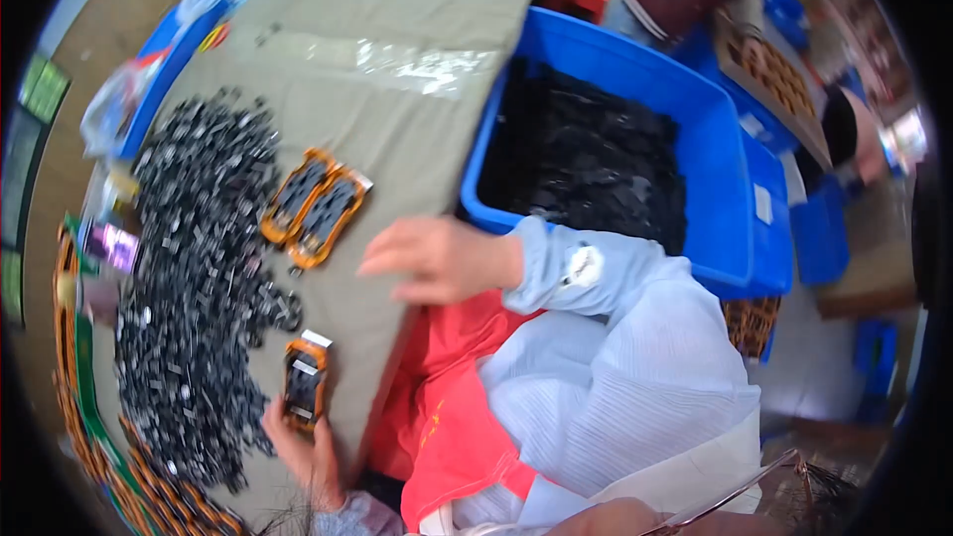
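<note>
Orange-framed black part (305, 383) sits at seven o'clock on the desk (417, 0), clasped in the left hand's (303, 447) grip, seemingly mid-assembly. Right hand (437, 258), fingers spread and empty, hovers beside two finished frames (316, 208); black clips (199, 268) lie alongside.

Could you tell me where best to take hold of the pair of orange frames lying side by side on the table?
Grip the orange frames across their long outer edges, coming from above: they lie flat on the table, open on the side toward the right hand.
</note>
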{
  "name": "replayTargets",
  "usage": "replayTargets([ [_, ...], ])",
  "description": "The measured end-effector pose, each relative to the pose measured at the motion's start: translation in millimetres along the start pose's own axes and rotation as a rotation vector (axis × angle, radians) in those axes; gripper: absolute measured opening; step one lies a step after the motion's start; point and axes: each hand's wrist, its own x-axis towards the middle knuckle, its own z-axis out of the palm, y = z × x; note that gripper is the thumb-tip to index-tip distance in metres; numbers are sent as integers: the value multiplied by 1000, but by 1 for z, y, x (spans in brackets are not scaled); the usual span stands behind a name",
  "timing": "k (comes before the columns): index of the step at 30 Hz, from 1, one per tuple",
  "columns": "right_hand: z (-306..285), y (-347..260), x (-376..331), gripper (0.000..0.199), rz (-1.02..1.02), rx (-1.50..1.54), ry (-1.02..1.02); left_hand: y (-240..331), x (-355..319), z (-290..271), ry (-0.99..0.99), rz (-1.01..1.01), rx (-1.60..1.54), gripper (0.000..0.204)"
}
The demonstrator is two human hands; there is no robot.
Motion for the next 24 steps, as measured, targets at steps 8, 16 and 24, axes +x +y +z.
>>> replayTargets([
  [8,-199,118,-328,20,1343,-798,186,-34,17,-13,-173,-9,-39,76],
  [16,-163,182,-377,17,986,-1190,-305,-17,5,-16,-91,-251,-103,82],
  [24,-167,113,-177,21,602,-652,353,-4,11,2,-22,-193,-125,79],
])
